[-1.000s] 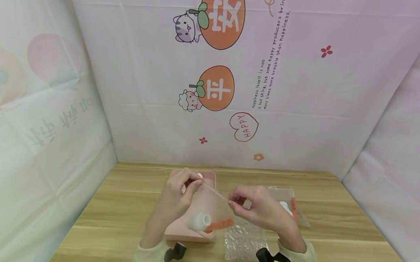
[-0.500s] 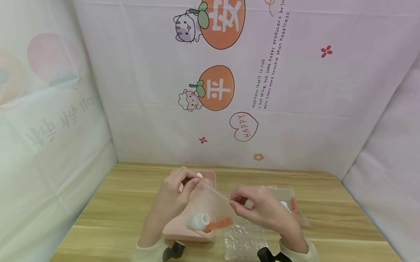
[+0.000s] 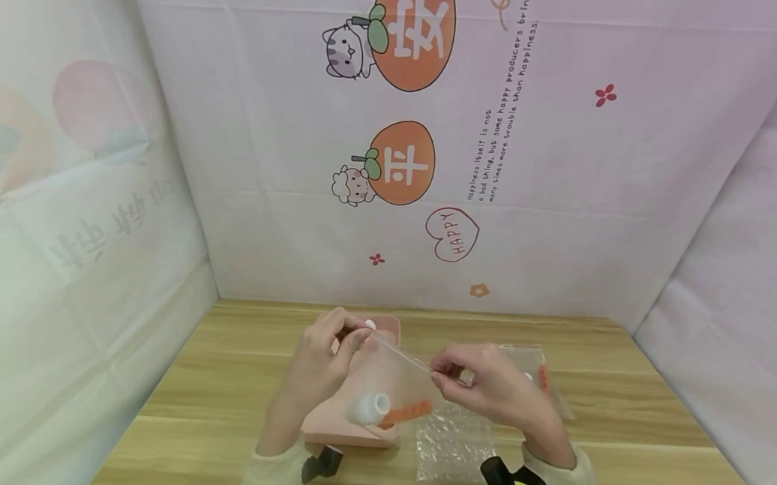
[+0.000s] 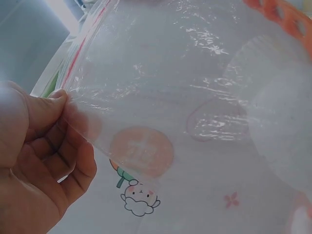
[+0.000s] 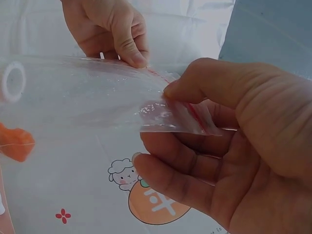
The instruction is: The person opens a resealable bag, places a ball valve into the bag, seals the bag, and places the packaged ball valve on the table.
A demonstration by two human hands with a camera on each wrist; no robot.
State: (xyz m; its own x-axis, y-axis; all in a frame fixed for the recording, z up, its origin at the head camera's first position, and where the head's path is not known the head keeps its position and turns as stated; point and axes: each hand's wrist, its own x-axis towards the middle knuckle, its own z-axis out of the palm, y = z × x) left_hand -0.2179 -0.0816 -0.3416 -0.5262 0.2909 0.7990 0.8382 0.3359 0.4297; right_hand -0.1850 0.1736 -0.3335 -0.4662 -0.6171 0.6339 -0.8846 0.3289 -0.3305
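Note:
A clear zip bag (image 4: 161,83) with a red line along its top hangs between my two hands. Inside it are a white bottle (image 3: 371,408) with an open round neck and an orange strip with bumps or holes (image 3: 410,411). My left hand (image 3: 322,360) pinches one top corner between thumb and forefinger. Further along the same edge, my right hand (image 3: 485,384) pinches the zip strip (image 5: 195,114), its other fingers curled loosely below. The bag's top edge is drawn straight between the hands, slanting down to the right in the head view.
A pink box (image 3: 321,436) lies behind the held bag. Bubble wrap (image 3: 453,452) is on the wooden table (image 3: 192,436) under my right hand. Another clear bag (image 3: 525,355) with an orange piece (image 3: 543,379) lies to the right. Printed cloth walls (image 3: 279,227) surround the table.
My right hand has moved slightly to the right along the bag's top edge. The left hand has lifted a little and still holds its corner.

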